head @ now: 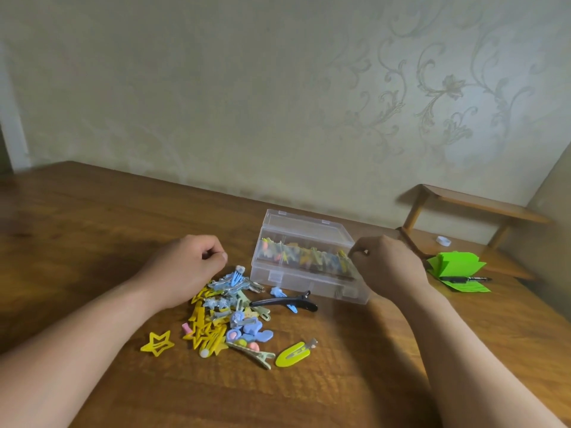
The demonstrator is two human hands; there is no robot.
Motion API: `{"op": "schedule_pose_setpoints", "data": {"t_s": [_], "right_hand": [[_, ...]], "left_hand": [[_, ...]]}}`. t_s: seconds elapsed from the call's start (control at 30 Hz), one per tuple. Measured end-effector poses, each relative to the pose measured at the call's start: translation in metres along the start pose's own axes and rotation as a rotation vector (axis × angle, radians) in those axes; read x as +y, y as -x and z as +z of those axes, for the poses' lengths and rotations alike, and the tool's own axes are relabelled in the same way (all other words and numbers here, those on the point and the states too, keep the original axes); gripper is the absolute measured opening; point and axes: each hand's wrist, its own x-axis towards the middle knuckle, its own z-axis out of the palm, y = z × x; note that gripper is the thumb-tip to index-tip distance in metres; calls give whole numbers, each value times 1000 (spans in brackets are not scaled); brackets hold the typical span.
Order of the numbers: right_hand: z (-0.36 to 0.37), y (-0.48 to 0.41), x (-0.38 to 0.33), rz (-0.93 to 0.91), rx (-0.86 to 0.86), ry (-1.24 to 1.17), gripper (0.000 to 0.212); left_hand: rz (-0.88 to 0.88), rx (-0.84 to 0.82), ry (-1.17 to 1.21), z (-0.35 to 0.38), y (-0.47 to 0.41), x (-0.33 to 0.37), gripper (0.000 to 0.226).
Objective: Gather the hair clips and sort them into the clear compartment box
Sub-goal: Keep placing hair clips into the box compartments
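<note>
A clear compartment box (279,274) stands mid-table with colourful clips showing through it. Its lid (304,225) is tilted up off the base. My right hand (389,267) is at the box's right end, its curled fingertips pinching the lid's front corner. A loose pile of hair clips (222,316) lies in front of the box, in yellow, blue and green. My left hand (185,267) hovers over the pile's far left side, fingers curled into a fist with nothing visible in it. A black clip (287,302), a lime clip (293,354) and a yellow star clip (157,343) lie apart.
The wooden table (92,230) runs back to a wallpapered wall. At the right lie green paper sheets (457,267) with a black marker (466,278) on them, behind them a low wooden shelf (482,205) and a small white roll (444,241).
</note>
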Motion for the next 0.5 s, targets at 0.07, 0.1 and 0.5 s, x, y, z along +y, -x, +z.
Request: {"op": "schedule_pose_setpoints", "data": {"t_s": [0.07, 0.1, 0.5], "right_hand": [[1, 0, 0, 11, -8, -7, 22], [0, 2, 0, 8, -1, -19, 22], [-27, 36, -43, -429, -236, -162, 13]], "left_hand": [[-3, 14, -4, -2, 1, 2, 19], [0, 17, -3, -3, 2, 3, 19], [11, -13, 6, -5, 4, 8, 20]]}}
